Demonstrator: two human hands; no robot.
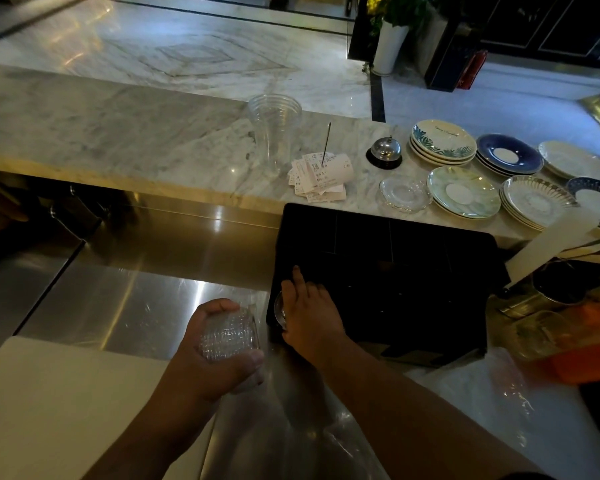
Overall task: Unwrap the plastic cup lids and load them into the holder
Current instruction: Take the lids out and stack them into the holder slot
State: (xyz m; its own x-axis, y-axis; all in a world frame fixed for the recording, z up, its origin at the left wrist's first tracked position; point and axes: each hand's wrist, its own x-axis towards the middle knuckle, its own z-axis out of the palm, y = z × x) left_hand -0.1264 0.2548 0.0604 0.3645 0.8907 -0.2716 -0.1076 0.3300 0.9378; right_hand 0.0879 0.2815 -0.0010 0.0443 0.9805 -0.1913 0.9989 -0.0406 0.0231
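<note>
at the far left the steel surface (174,258) runs bare and shiny, with a pale board (66,393) lying on its near corner. the left hand (219,348) hovers over the steel just beside the holder, its fingers (219,304) wrapped around a stack of clear lids (229,336) – thumb under, the rest curled over the top. loose clear wrap (291,427) spills below and between the two forearms, down toward the near edge. the right hand (309,317) rests on the left end of the black holder (388,285), index finger stretched forward on its top; a clear lid edge (280,308) shows at the holder's left face under the palm, but whether the fingers grip it i cannot tell. on the marble ledge (118,133) behind stand nested clear cups (274,133), then a spike of receipts (321,176), a bell (384,152), a glass saucer (404,192) and stacked plates (465,192) – all well apart from the hands. right of the holder, a white roll (551,244), dark jugs and an orange thing crowd close to its end.
</note>
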